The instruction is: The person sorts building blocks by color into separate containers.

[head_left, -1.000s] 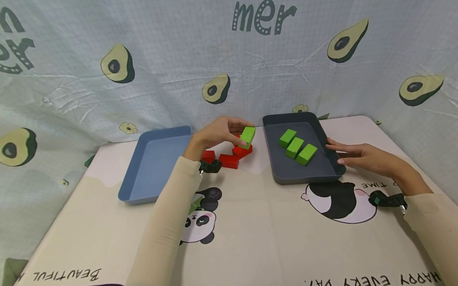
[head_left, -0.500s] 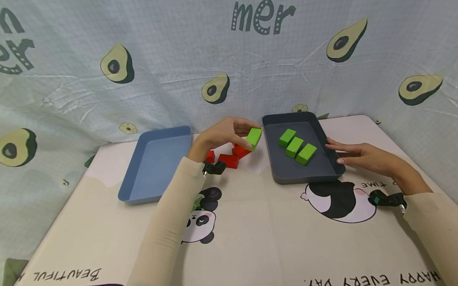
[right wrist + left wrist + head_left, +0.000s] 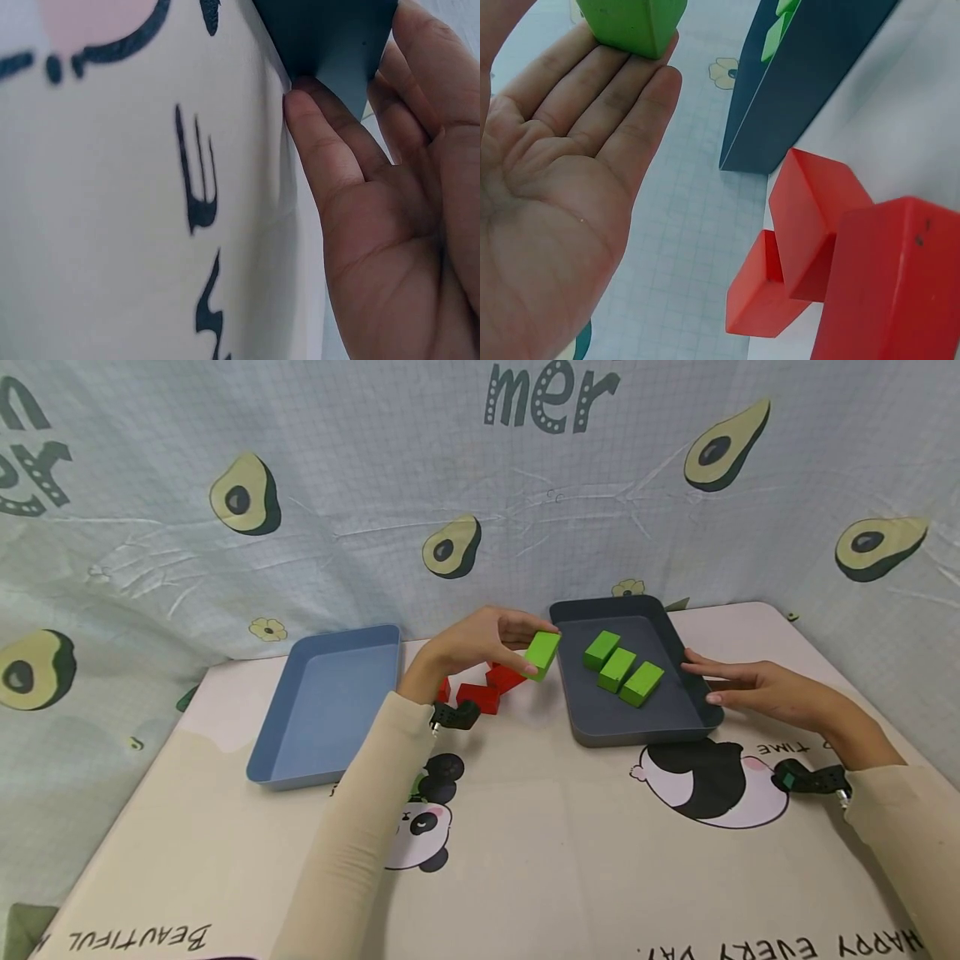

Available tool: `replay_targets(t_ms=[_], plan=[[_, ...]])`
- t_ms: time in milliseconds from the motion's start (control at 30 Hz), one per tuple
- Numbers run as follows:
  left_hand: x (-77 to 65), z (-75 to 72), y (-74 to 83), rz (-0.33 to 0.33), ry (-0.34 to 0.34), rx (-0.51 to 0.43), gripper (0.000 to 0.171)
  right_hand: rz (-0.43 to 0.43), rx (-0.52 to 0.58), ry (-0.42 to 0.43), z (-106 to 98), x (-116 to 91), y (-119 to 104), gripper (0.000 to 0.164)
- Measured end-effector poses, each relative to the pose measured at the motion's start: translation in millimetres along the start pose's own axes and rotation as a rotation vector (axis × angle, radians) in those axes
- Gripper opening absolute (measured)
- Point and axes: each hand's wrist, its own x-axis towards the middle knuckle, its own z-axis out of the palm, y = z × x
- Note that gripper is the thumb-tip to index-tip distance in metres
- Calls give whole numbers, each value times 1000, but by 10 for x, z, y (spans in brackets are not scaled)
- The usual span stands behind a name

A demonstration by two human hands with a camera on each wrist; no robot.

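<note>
The left hand [image 3: 483, 639], pinching a green block [image 3: 542, 656], is narrowing the gap rightward to the gray tray [image 3: 596, 714]; the right hand [image 3: 761, 690], fingers extended, is touching it.

The held block [image 3: 543, 652] is bright green, the backdrop [image 3: 360, 468] avocado-patterned.

The worktop [image 3: 540, 852] has a cream surface printed with a panda [image 3: 423, 831], a black-and-white figure [image 3: 705, 781] and lettering that reads upside down from the front. A blue tray [image 3: 330, 710] lies at the left rear. A dark grey tray [image 3: 637, 737] lies at the right rear. Red blocks [image 3: 478, 698] sit between the trays in a loose cluster, some partly hidden.
</note>
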Motion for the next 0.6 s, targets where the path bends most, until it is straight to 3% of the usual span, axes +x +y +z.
replay_targets(t_ms=[267,600], plan=[[29,54,-13,13,12,25,55,-14,-5,0,4,3,-2,55],[143,150,82,-81,114,170,55,7,-5,-5,-5,7,-10,56]])
